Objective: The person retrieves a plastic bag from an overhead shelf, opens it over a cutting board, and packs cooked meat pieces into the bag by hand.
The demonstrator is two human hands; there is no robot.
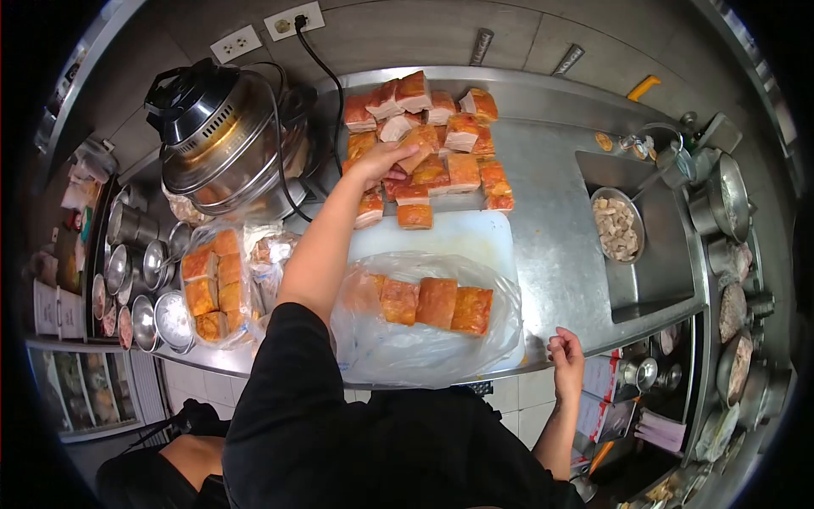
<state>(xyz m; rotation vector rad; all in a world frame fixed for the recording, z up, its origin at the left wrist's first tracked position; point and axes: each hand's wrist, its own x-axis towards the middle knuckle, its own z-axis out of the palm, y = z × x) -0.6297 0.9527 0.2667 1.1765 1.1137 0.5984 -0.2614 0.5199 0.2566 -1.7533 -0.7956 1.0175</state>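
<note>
The biggest thing, the steel desk (551,254), carries much: its far side has the heap of browned meat blocks (462,170), which partly lies on the white cutting board (381,237). The blocks lean on each other, so a pull on one could make its neighbours slide.

Toward the far left corner stands the glass cooker (220,165). Its black cable (282,144) hangs down close to my left forearm, and a wide swing of the elbow could catch it.

Near the front edge lies the clear bag (407,352), with a row of blocks (437,303) in it. The film is thin and wrinkled; a hard corner or a rough push could tear it, I think. The filled bag (222,293) at the left is near the front edge as well, and my sleeve could disturb it.

My left grip (379,165) is closed on one block (417,151) at the heap; I cannot tell if it is fully lifted. The skin looks greasy, so it may slip from the fingers. My right grip (566,352), beside the front edge, is loosely curled, fingers apart from any block, thus giving no support.
</note>
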